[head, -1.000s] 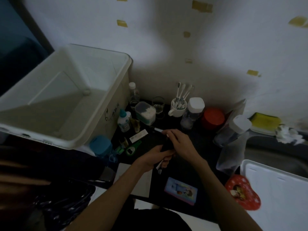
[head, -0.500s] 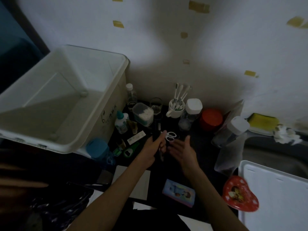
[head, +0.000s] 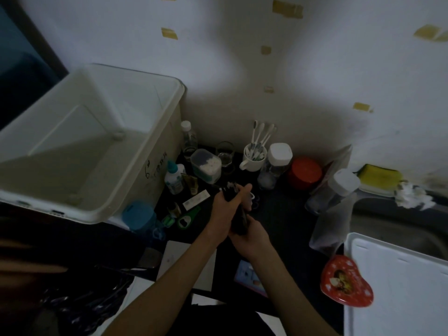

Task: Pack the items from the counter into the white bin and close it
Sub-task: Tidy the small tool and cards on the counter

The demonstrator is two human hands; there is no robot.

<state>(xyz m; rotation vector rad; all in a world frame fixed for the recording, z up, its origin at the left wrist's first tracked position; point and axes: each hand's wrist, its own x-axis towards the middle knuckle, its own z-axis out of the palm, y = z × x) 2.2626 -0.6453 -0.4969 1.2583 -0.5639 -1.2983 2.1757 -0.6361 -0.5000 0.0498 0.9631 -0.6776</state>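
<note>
At the left edge of the surface stands the white bin, open and with nothing visible inside, its near rim overhanging a blue cup. Just right of it, along the back edge, sit a small dropper bottle, a clear box of cotton swabs, a mug of toothbrushes, a white-lidded jar and a red-lidded tub. Over the middle of the surface the left hand curls its fingers round the upper part of a dark bundle of slim items, thumb raised along it; the light is too dim to name them. The right hand cups the bundle's lower end from below, its fingers wrapped round it as far as I can tell. The bundle's long axis runs from the near right toward the far left. The bin lies well to the left of both hands, so the left hand is the nearer one and looks best placed to carry the bundle across and over the rim. Toward the right edge lie a red heart-shaped tin and the white lid.
</note>
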